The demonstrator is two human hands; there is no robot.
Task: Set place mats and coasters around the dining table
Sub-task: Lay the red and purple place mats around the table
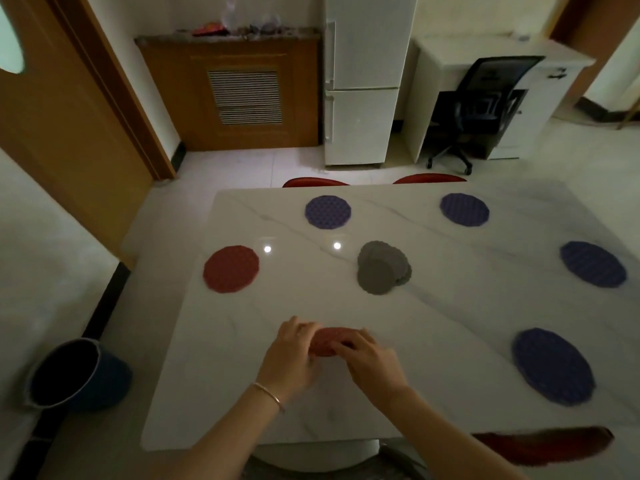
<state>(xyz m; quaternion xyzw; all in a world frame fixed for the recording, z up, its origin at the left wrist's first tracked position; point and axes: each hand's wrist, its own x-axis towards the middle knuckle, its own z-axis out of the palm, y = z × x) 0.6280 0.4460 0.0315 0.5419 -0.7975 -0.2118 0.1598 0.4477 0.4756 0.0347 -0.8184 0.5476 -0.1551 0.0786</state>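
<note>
Marble table with round mats, perhaps coasters, beyond both hands.

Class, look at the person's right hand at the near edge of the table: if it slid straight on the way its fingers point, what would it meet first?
The right hand points up-left across the red mat, so it would probably meet the left hand first.

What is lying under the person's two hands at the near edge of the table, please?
A red round mat lies flat on the white table. The left hand and right hand cover its near part, so whether more mats lie beneath is hidden.
</note>
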